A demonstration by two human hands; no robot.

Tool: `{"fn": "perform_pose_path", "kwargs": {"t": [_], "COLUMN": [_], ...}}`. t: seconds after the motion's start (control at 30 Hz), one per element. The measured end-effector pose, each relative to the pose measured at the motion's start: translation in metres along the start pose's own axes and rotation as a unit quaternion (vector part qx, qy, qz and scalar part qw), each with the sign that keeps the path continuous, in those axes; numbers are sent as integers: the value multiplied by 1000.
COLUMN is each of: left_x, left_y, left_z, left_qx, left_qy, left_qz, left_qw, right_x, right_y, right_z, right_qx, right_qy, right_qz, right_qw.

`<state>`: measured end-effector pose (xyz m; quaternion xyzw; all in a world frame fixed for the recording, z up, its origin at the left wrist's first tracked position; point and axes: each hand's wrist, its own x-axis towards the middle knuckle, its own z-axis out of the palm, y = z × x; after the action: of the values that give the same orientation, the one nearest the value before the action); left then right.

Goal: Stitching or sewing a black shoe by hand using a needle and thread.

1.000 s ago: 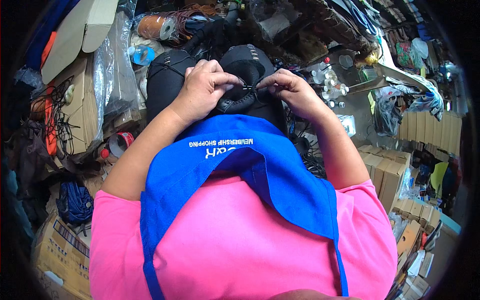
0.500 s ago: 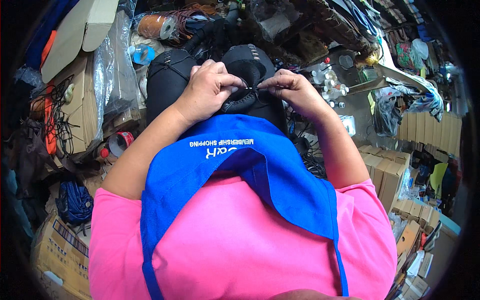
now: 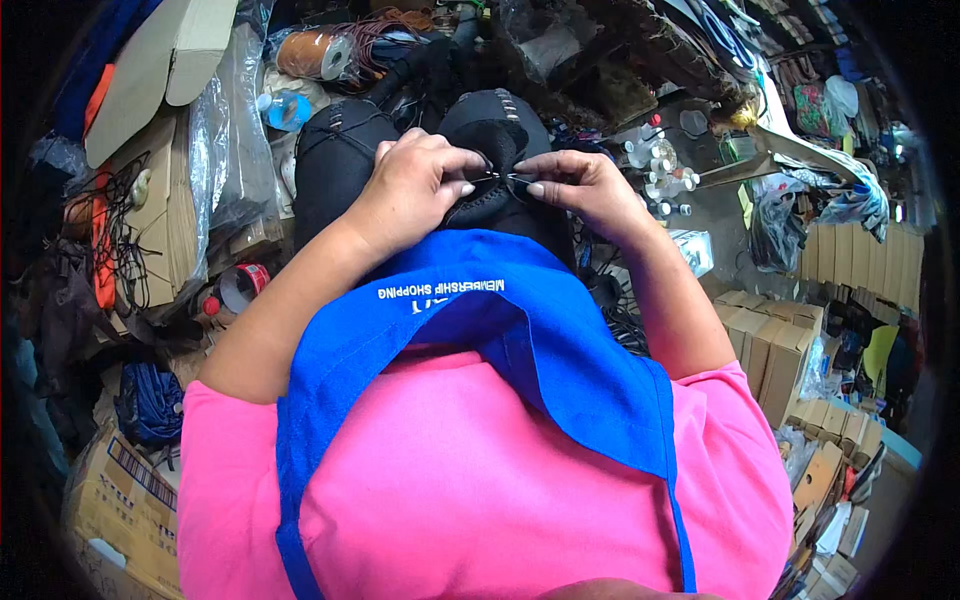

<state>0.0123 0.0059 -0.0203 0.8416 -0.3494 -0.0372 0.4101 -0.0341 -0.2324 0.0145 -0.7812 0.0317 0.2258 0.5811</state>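
My left hand (image 3: 425, 180) is closed in a pinch, thumb and forefinger over the open middle of a black, rounded, stitched piece (image 3: 500, 125) on my lap. What this pinch holds is too small to make out. Opposite, my right hand (image 3: 580, 190) pinches a thin, shiny needle (image 3: 521, 179) pointing toward the left fingertips. The fingertips of the two hands are slightly apart. Pale stitches cross the far end of the black piece, and a dark braided-looking edge runs along its near side. A blue apron (image 3: 450, 265) covers part of my lap.
An orange spool (image 3: 315, 54) and a blue-tinted bottle (image 3: 287, 109) lie at the far left. Small white-capped bottles (image 3: 660, 168) stand right of my right hand. Cardboard boxes (image 3: 765, 345) are stacked on the right. Tangled black cords (image 3: 125, 220) hang at the left.
My right fingers have shifted slightly and spread around the needle, which now shows between them. My left hand has barely moved, its thumb now a little lower.
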Motion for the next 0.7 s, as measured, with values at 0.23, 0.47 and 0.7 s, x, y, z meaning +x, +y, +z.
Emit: {"fn": "perform_pose_path", "kwargs": {"t": [0.23,0.47,0.7], "left_x": [8,17,10], "left_y": [-4,7,-3], "left_z": [16,10,-6], "left_qx": [-219,-122,-35], "left_qy": [-41,-15,4], "left_qz": [-136,-55,-17], "left_qw": [965,991,999], "right_x": [11,17,8], "right_y": [3,-3,5], "right_z": [6,8,-22], "right_qx": [25,-51,-23], "right_qy": [17,20,37], "right_qz": [0,-38,12], "right_qw": [1000,998,999]}}
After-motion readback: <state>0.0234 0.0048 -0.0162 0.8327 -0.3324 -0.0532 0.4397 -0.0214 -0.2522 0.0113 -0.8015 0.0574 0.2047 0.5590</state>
